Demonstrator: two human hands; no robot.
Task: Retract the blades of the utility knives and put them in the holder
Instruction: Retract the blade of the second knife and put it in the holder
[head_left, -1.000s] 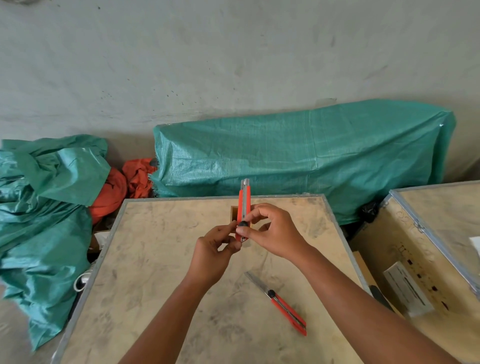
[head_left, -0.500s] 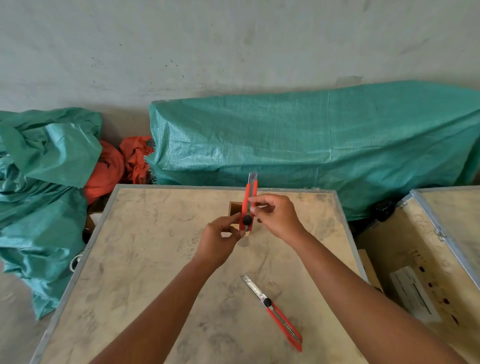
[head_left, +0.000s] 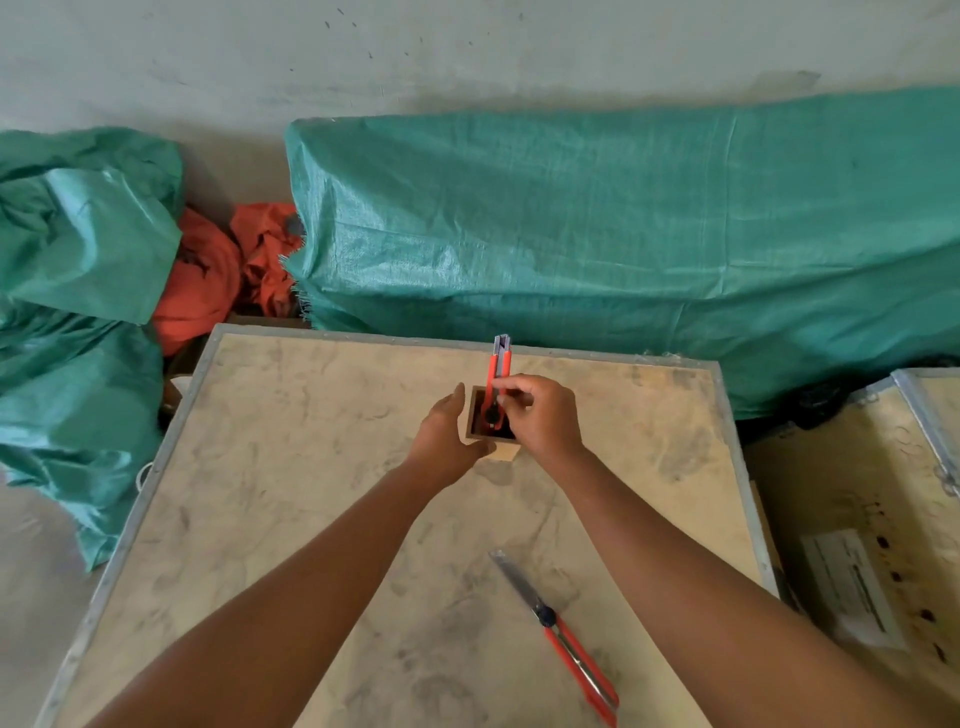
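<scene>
The right hand pinches a slim orange utility knife between thumb and fingertips, holding it nearly upright with its lower end inside the mouth of a small square wooden holder; the knife's grey metal tip points up and no blade shows beyond it. The left hand is spread flat, fingers together, pressed against the holder's left wall. The holder stands near the middle of the far edge of the worktop, a smudged pale plywood panel framed with a grey metal strip. A second orange knife lies flat near the worktop's near edge, right of centre, its long silver segmented blade extended and pointing up-left. Beyond the far edge lie woven green tarpaulin and crumpled orange cloth.
</scene>
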